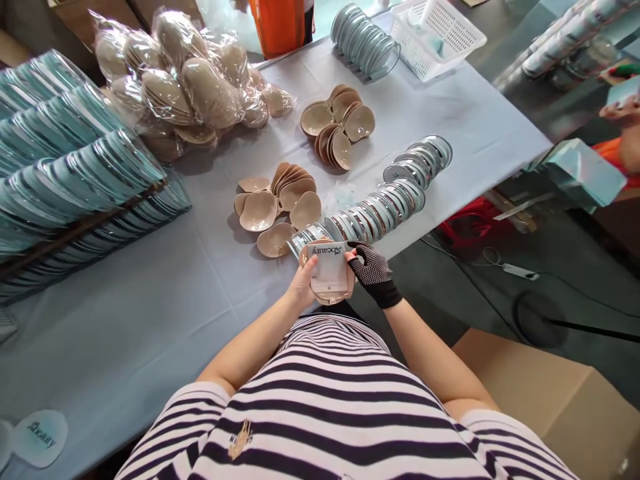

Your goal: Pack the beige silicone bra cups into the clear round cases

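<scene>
Close to my waist, my bare left hand (302,283) grips the left side of a beige stick-on bra cup. Against the cup lies a white printed card (329,272) lettered "beauty". My right hand (371,268), in a dark dotted glove with bare fingertips, pinches the card's upper right edge. Just beyond my hands runs a row of round clear plastic cases (375,212) with shiny rims. Left of that row, a cluster of beige bra cups (259,211) rests on the table, and a second cluster of bra cups (341,148) lies farther back.
The table (200,280) has a pale cover. Stacked clear cases (85,187) fill its left side, near bagged bra cups (175,80). At the back are more cases (363,40) and a white basket (437,40). A cardboard box (555,400) stands right; another person's hand (623,110) shows far right.
</scene>
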{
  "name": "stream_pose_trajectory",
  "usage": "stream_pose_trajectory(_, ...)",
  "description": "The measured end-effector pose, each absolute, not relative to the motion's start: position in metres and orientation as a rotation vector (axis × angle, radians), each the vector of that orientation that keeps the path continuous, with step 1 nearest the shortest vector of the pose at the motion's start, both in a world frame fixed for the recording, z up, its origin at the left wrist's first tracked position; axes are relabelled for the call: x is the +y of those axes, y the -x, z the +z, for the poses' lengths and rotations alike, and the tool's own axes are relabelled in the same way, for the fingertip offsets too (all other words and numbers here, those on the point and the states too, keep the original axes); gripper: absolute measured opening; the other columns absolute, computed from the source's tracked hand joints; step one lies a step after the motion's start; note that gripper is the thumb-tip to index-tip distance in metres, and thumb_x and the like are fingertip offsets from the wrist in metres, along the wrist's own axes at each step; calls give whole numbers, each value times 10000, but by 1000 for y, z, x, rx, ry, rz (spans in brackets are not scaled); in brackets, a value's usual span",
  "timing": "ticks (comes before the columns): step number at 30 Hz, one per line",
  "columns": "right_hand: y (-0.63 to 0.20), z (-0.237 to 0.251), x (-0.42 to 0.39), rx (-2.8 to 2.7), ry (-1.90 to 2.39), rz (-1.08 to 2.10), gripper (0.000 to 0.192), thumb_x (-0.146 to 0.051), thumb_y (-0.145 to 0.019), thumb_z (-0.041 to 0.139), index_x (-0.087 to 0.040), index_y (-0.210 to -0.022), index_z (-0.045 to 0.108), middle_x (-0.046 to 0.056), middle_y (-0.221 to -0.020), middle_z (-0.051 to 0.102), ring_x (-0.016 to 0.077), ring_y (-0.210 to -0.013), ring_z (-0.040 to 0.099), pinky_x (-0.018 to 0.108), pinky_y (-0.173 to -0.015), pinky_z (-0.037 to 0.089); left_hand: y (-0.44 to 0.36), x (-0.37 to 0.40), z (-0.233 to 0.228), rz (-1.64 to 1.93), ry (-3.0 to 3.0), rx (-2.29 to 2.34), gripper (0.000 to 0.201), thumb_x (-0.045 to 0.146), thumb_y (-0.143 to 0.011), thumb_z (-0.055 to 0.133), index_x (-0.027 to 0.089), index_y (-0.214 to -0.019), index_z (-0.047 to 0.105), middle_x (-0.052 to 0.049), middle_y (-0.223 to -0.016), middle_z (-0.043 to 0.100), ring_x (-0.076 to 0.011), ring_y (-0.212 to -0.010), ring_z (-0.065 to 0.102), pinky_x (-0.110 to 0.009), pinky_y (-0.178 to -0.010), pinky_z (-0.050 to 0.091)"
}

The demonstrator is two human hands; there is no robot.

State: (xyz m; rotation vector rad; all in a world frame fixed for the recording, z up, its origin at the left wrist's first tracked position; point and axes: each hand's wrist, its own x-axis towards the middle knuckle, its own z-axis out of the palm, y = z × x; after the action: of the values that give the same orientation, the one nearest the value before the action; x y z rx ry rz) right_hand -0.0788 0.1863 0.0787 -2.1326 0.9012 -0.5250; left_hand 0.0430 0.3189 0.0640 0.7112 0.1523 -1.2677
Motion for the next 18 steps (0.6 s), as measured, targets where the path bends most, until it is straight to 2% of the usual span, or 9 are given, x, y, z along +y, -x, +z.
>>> stream_pose_trajectory(6, 91, 79, 175, 781, 2281, -235, 170, -313, -865, 562, -191, -873, 680, 79, -904, 719, 222, -866, 666, 341, -812, 518, -32, 318, 59, -1290, -586, 125, 621, 516, -805, 712, 187, -1315, 579, -141, -1262, 677, -333, -1228, 597, -508, -1100, 408)
stream_pose_trajectory(8, 92, 76, 176, 805, 2247, -275, 160, -300, -842, 596, -195, -932, 675, 72, -961, 722, 228, -917, 669, 351, -843, 521, -30, 319, 57, -1324, -590, 159, 641, 538, -821, 685, 185, -1342, 563, -144, -1277, 670, -325, -1234, 596, -503, -1111, 398)
stream_pose_trajectory(11, 90, 71, 178, 758, 2182, -326, 261, -269, -826, 603, -209, -1072, 666, 73, -1102, 717, 238, -1027, 663, 382, -921, 511, -29, 320, 55, -1363, -628, 242, 662, 597, -856, 606, 159, -1351, 564, -154, -1259, 678, -327, -1244, 590, -499, -1120, 391)
stream_pose_trajectory(15, 82, 61, 180, 718, 2003, -362, 373, -358, -860, 581, -215, -1200, 634, 91, -1217, 688, 235, -1095, 653, 397, -966, 501, -31, 318, 53, -1384, -662, 308, 731, 687, -889, 453, 96, -1290, 607, -179, -1196, 703, -341, -1236, 592, -495, -1114, 397)
stream_pose_trajectory(18, 73, 55, 177, 765, 1856, -383, 348, -420, -842, 575, -195, -1086, 675, 86, -1090, 727, 230, -1002, 680, 381, -909, 522, -31, 314, 50, -1423, -660, 292, 652, 610, -935, 429, 89, -1281, 612, -168, -1191, 707, -320, -1248, 585, -463, -1122, 393)
